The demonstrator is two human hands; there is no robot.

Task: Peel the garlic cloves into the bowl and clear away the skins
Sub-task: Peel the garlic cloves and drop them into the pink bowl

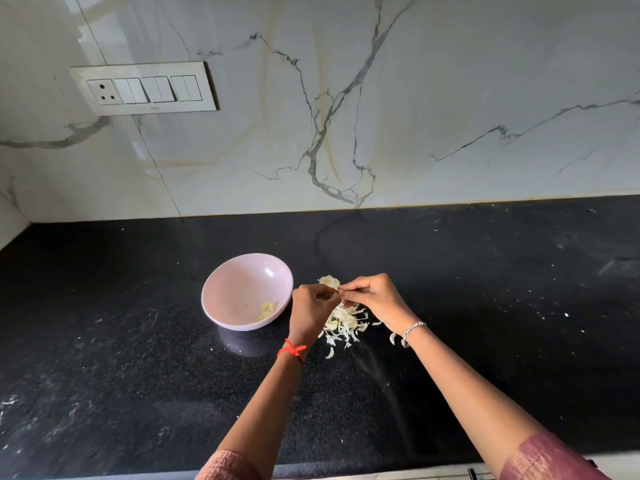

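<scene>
From the head view I see both hands meet in the middle of the frame. The left hand (313, 306) and right hand (372, 299) have curled fingers, and both pinch a bit of garlic (329, 281) where the fingertips touch. It is small and mostly hidden. A few peeled cloves (267, 311) lie low in the bowl (239, 289), which sits just left of the left hand. The skins (341, 323) lie in a loose pile right under the hands. I think the garlic could slip and drop into that pile and get lost in it. The left wrist is very close to the bowl and could bump it. The skins look light, so a quick swing could scatter them or flick some into the bowl. The counter (138, 375) has lots of bare room to the right and lower left. The wall (415, 116) closes off the top, and the counter's front edge runs along the bottom by the sleeves.
</scene>
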